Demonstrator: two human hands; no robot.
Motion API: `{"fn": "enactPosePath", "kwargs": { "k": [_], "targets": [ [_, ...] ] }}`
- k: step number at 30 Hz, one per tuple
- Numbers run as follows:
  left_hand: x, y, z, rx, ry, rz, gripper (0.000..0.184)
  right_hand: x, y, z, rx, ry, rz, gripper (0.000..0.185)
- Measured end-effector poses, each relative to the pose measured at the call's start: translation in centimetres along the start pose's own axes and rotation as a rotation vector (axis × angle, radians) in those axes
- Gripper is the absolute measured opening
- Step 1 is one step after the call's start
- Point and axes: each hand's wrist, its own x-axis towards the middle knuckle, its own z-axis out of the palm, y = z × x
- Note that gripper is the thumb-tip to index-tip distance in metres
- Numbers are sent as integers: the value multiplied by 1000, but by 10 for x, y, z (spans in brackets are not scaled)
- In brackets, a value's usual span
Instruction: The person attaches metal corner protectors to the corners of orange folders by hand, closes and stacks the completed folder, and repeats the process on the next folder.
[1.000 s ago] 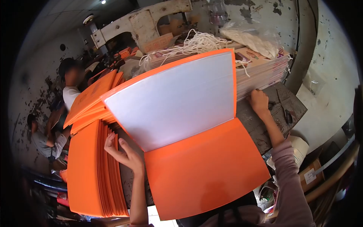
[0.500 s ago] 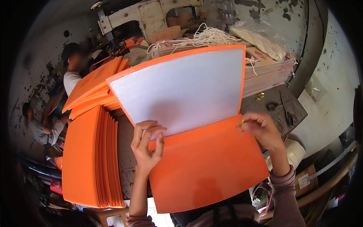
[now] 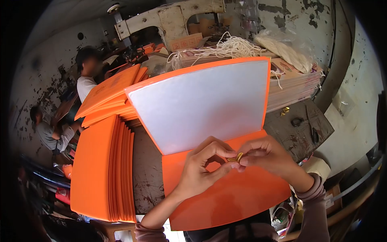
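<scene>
Small gold metal pieces (image 3: 235,158) are pinched between my two hands over the open orange folder (image 3: 225,193). My left hand (image 3: 205,163) has its thumb and fingertips on the gold metal from the left. From the right, my right hand (image 3: 268,155) grips it too, fingers curled. The folder's raised cover stands behind my hands and shows a pale inner face (image 3: 197,105). Whether the pieces are joined cannot be made out.
Stacked orange folders (image 3: 94,169) stand at the left. Scissors (image 3: 297,121) and gold pieces (image 3: 285,110) lie on the dark table (image 3: 278,133). White cords (image 3: 238,46) top the stack behind. Two people sit at far left. A machine (image 3: 169,20) stands behind.
My right hand has come from the table at right to the folder's middle with gold metal in it. My left hand has moved right from the folder's left edge and taken hold too.
</scene>
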Motion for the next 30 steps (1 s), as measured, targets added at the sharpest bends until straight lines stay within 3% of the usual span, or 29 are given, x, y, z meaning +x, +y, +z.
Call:
{"fn": "enactPosePath", "kwargs": {
  "k": [4,6,7,10,15,18,20,22,30],
  "targets": [
    [0,-16,-8,58,3,20,23,7,7,-8,-111,58,-30,19],
    [-1,-18,-10,-155,160,-180,12,7,18,-32,-265,89,-45,19],
    [-1,-18,-14,-145,169,-180,12,4,23,-46,-416,133,-61,20],
    [-1,-13,-34,-273,318,-226,9,-13,38,-72,-406,327,-45,19],
    [6,-4,-70,-131,603,-20,8,-42,67,-96,-335,482,-15,18],
    [14,3,-94,-86,798,86,14,-47,86,-95,-470,577,-51,14],
    [18,8,-114,6,924,136,22,-46,96,-89,-625,753,-154,12],
    [25,12,-130,175,1023,174,27,-45,94,-84,-691,757,-190,12],
    [46,20,-176,547,787,91,26,-45,92,-84,-666,770,-181,12]
  ]
}}
